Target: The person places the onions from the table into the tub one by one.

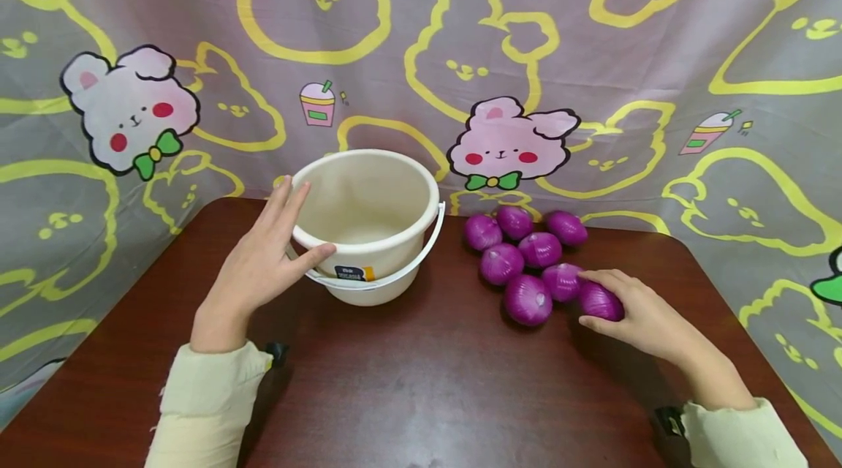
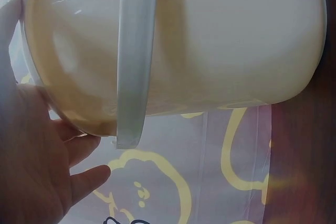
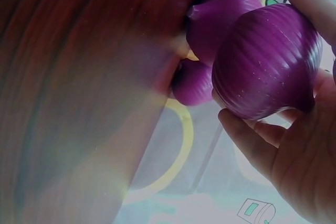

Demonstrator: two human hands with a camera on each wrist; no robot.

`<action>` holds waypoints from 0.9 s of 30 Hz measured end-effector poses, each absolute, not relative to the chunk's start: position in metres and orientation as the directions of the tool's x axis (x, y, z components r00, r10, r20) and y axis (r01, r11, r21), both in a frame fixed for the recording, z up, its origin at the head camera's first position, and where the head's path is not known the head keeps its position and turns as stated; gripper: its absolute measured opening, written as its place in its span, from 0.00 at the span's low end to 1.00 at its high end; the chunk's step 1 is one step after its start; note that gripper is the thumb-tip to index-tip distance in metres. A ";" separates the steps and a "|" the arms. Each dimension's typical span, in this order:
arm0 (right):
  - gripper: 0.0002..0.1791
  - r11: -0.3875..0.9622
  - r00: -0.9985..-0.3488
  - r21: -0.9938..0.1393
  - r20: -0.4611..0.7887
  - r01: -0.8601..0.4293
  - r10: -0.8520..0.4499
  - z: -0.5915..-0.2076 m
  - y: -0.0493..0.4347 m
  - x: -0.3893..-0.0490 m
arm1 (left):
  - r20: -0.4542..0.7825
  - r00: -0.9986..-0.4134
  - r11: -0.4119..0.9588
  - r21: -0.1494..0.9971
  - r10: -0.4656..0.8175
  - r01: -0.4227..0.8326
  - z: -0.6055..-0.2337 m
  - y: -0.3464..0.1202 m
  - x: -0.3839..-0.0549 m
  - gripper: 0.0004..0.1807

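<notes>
My left hand (image 1: 253,263) touches the rim of a cream plastic bucket (image 1: 375,285), its fingers fairly straight along the left side and its thumb on the front edge. The bucket stands upright, and its white handle (image 1: 430,241) hangs down across the front. In the left wrist view the fingers (image 2: 86,182) lie beside the rim. My right hand (image 1: 647,318) grips a shiny purple onion (image 1: 600,301), thumb on the near side and fingers over the far side. This onion (image 3: 268,61) fills the grasp in the right wrist view. Several more purple onions (image 1: 502,264) lie close beside it.
Everything stands on a dark reddish-brown wooden table (image 1: 421,387). A grey cloth (image 1: 395,80) with yellow outlines and cartoon animals hangs behind the table and along its sides. The onions sit to the right of the bucket.
</notes>
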State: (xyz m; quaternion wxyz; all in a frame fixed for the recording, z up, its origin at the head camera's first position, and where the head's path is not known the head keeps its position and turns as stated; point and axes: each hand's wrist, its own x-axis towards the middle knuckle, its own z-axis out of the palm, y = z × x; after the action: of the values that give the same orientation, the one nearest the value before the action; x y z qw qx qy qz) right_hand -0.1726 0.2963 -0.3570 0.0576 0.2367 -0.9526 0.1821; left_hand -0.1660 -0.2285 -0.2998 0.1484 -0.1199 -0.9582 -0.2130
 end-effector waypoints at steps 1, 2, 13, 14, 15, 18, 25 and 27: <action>0.37 0.821 -0.881 -0.320 0.200 -0.472 -0.429 -0.357 0.296 -0.172 | 0.341 -0.925 0.879 0.371 0.169 0.298 -0.300 -0.228 -0.166 0.52; 0.36 0.821 -0.880 -0.320 0.207 -0.474 -0.427 -0.357 0.296 -0.172 | 0.346 -0.922 0.878 0.370 0.173 0.304 -0.300 -0.228 -0.167 0.53; 0.34 0.821 -0.884 -0.334 0.245 -0.462 -0.398 -0.354 0.295 -0.174 | 0.344 -0.923 0.877 0.375 0.171 0.302 -0.301 -0.229 -0.168 0.54; 0.34 0.822 -0.884 -0.333 0.249 -0.461 -0.395 -0.354 0.295 -0.174 | 0.344 -0.923 0.877 0.373 0.172 0.303 -0.301 -0.229 -0.168 0.54; 0.35 0.823 -0.885 -0.333 0.252 -0.460 -0.393 -0.354 0.296 -0.174 | 0.345 -0.923 0.877 0.372 0.174 0.304 -0.301 -0.229 -0.168 0.54; 0.35 0.824 -0.886 -0.338 0.262 -0.455 -0.382 -0.353 0.296 -0.174 | 0.343 -0.923 0.878 0.370 0.174 0.303 -0.301 -0.229 -0.168 0.54; 0.36 0.813 -0.891 -0.373 0.270 -0.447 -0.366 -0.351 0.293 -0.177 | 0.333 -0.928 0.882 0.371 0.168 0.292 -0.301 -0.229 -0.168 0.55; 0.36 0.809 -0.886 -0.373 0.283 -0.454 -0.367 -0.351 0.292 -0.178 | 0.333 -0.928 0.881 0.371 0.168 0.293 -0.302 -0.229 -0.168 0.55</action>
State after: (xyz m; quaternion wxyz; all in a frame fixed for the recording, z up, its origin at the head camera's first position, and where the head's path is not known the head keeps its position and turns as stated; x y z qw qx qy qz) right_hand -0.1777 0.2915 -0.3511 0.0993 0.2171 -0.9458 0.2200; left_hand -0.1684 -0.2293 -0.3019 0.1470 -0.1203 -0.9587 -0.2118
